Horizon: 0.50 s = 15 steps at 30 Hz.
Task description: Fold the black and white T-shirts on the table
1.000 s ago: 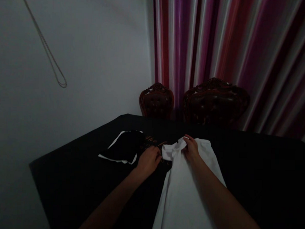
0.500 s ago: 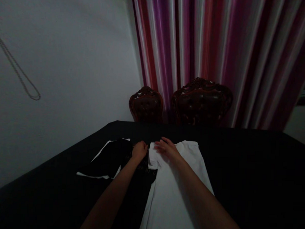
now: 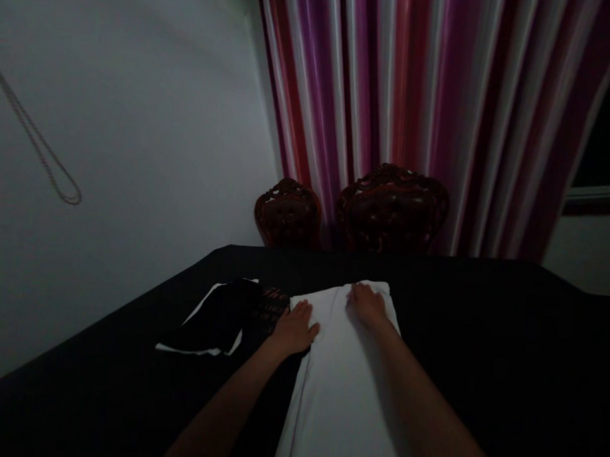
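Observation:
A white T-shirt, folded into a long strip, lies on the black-covered table, its narrow far end away from me. My left hand rests flat on the shirt's left edge near the far end, fingers spread. At the far right part of the shirt, my right hand presses down with its fingers stretched forward and slightly bent. Left of the shirt, orange lettering shows on dark fabric; where that fabric ends is too dark to tell. Further left lies a black cloth piece with white edges.
Two carved wooden chairs with dark padded backs, a smaller one and a wider one, stand behind the table. A striped curtain hangs beyond them. On the pale left wall hangs a looped cord.
The short sleeve at the shirt's left side no longer sticks out; that edge is straight now. My left hand went from closed to flat on the shirt, and my right hand shifted right.

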### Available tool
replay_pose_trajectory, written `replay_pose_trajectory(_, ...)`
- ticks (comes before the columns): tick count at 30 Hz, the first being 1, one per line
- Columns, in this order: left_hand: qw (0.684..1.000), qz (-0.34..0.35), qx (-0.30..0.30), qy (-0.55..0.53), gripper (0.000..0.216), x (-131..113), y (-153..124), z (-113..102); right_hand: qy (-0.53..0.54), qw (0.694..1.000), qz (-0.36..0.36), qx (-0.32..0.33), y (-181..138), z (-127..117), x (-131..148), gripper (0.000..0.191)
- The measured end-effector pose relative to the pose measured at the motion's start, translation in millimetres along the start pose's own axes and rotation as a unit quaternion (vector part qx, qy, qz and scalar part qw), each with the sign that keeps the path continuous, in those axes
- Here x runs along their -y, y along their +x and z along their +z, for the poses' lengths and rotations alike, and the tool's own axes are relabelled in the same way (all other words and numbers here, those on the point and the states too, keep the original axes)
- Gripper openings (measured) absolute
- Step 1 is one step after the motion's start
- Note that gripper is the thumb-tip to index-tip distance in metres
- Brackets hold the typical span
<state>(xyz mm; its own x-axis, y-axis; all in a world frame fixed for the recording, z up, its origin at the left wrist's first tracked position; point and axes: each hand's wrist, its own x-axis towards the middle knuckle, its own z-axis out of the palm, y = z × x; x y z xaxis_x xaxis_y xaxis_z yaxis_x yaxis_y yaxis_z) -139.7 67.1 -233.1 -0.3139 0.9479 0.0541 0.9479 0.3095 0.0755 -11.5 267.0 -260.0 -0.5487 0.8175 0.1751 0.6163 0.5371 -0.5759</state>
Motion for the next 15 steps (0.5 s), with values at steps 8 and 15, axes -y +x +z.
replay_pose_trajectory(8,0.998,-0.043,0.026,0.033,0.061,3.1,-4.5,-5.3,-0.18,0.983,-0.039,0.025,-18.0,10.1,6.2,0.064)
replay_pose_trajectory(15,0.997,-0.049,-0.052,0.026,0.038,-27.5,-95.1,-41.5,-0.234,0.954,-0.182,0.044,-52.2,-45.6,-11.9,0.064)
